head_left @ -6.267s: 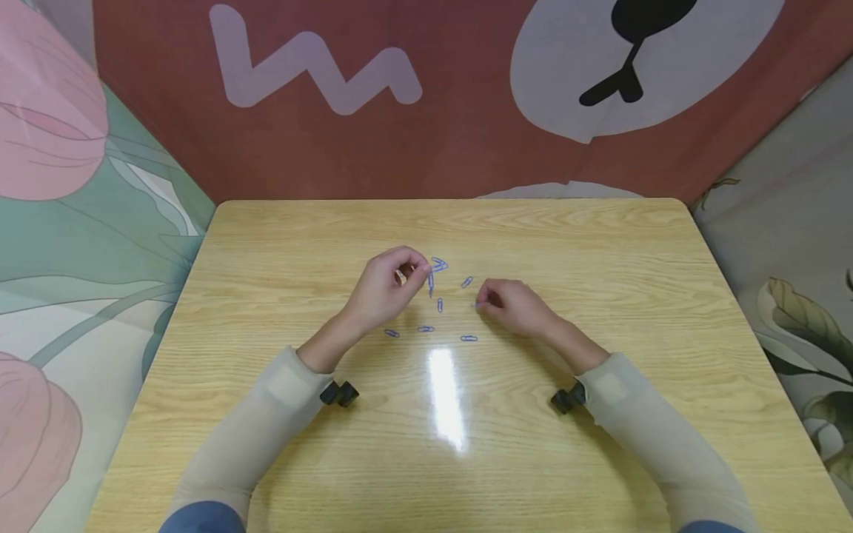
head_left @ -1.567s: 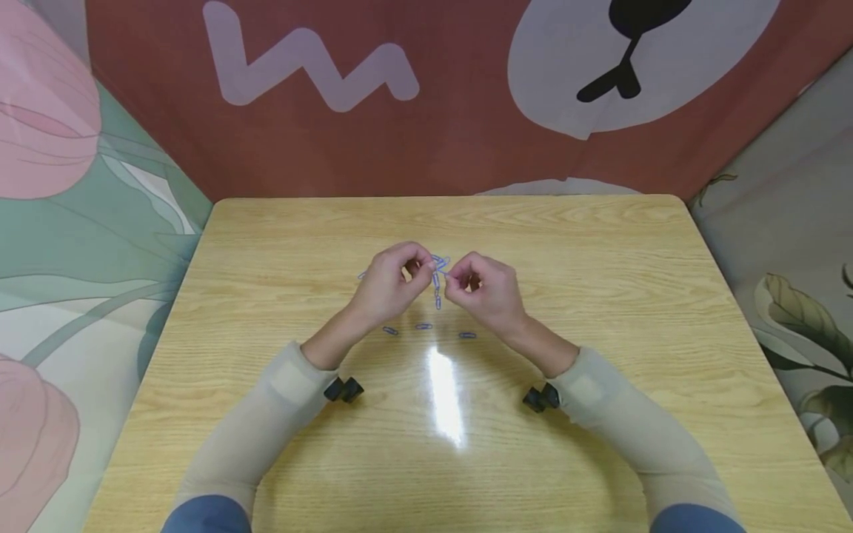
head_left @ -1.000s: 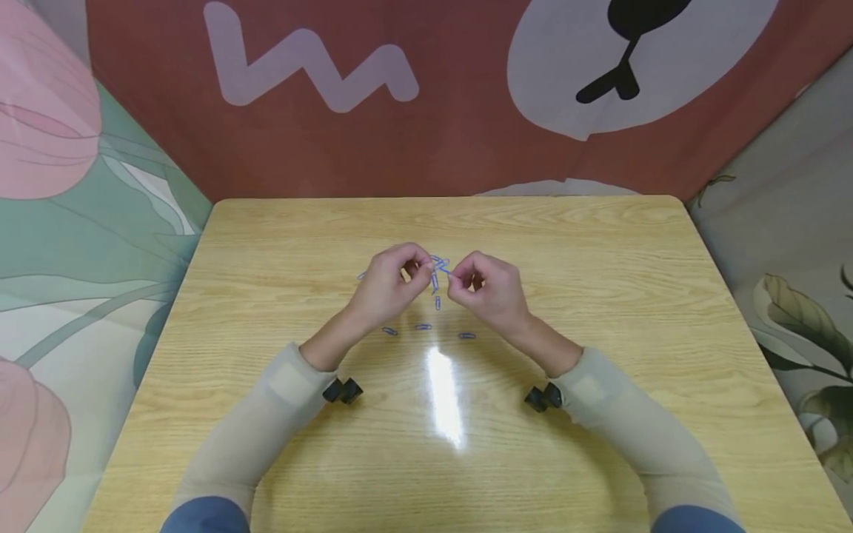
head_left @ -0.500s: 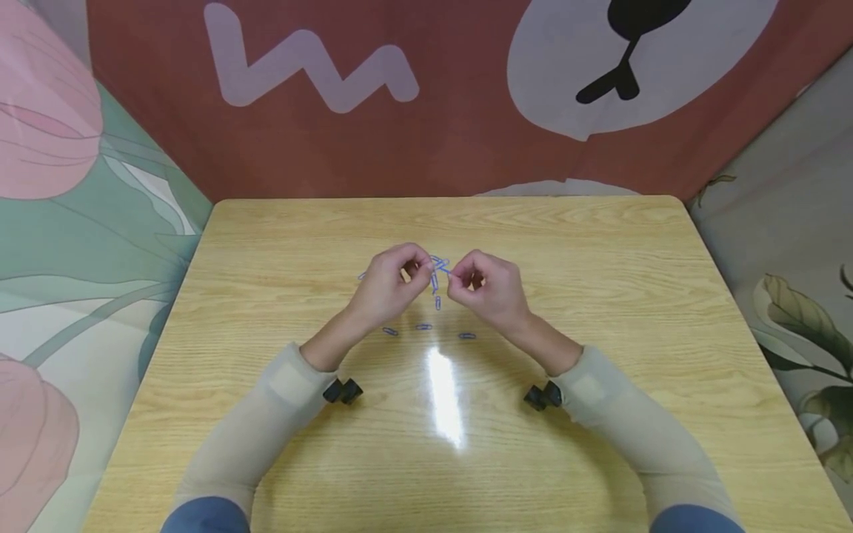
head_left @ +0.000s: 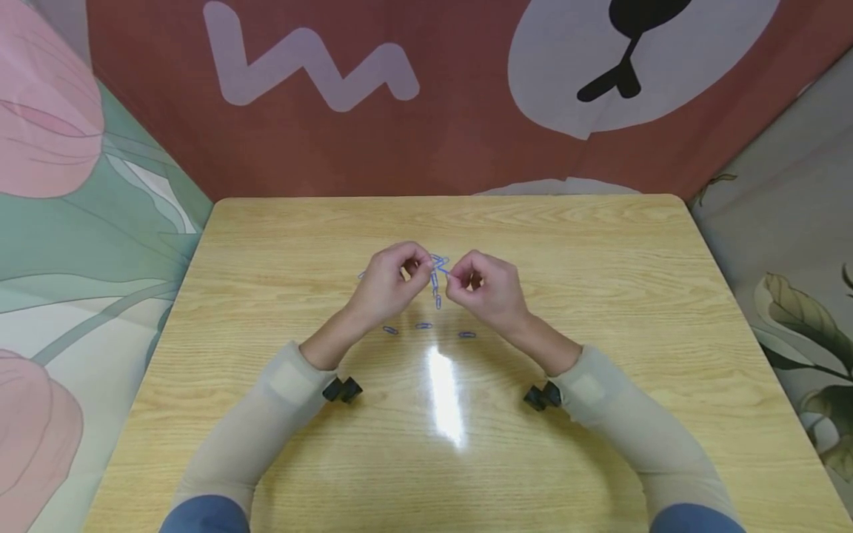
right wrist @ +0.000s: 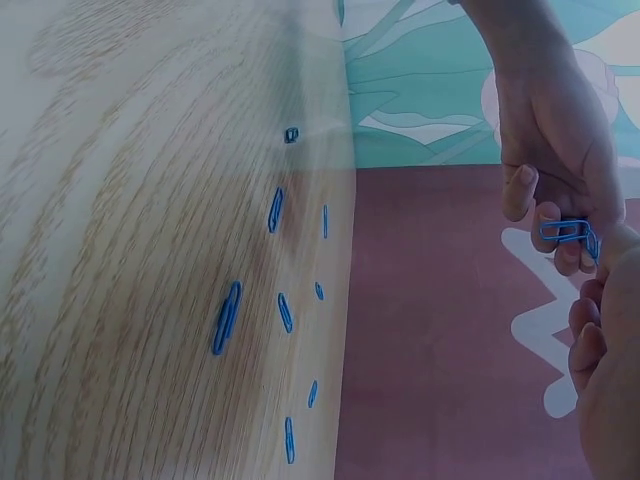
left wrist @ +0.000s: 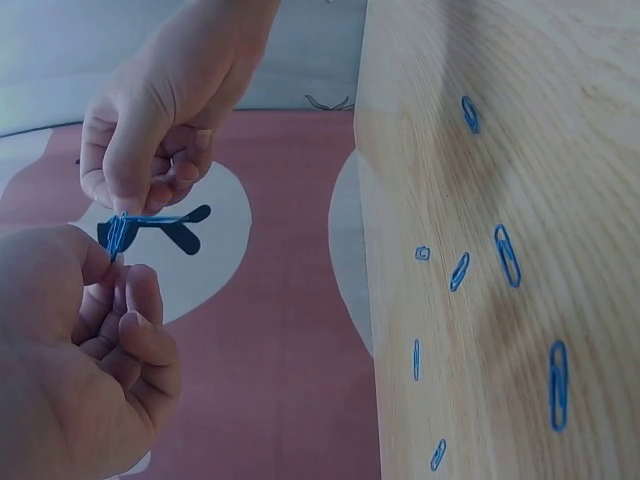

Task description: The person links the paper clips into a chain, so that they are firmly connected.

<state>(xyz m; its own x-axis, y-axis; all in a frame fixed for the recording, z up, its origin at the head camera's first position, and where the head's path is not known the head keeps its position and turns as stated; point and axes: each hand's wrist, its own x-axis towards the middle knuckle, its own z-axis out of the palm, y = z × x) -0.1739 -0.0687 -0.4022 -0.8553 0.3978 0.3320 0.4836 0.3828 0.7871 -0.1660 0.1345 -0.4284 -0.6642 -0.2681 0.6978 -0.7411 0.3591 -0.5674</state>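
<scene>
In the head view my left hand (head_left: 389, 281) and right hand (head_left: 492, 290) meet above the middle of the table, fingertips a short gap apart. The left thumb and finger pinch a blue paper clip (left wrist: 118, 236), held upright in the left wrist view. My right hand pinches a blue paper clip (head_left: 444, 271) that reaches across toward the left fingertips. In the right wrist view the held clips (right wrist: 568, 231) touch or cross; whether they are linked I cannot tell. Fingers partly cover both.
Several blue paper clips lie scattered on the wooden table (head_left: 426, 474): one paper clip (head_left: 390, 330) at left front, one paper clip (head_left: 423, 326) mid-front, one paper clip (head_left: 467, 334) at right. A red patterned cloth (head_left: 400, 148) hangs behind the table's back edge.
Since the oldest frame, my right hand has moved left and away from me to meet the left hand, bringing a paper clip. Over the last second both hands stay nearly still.
</scene>
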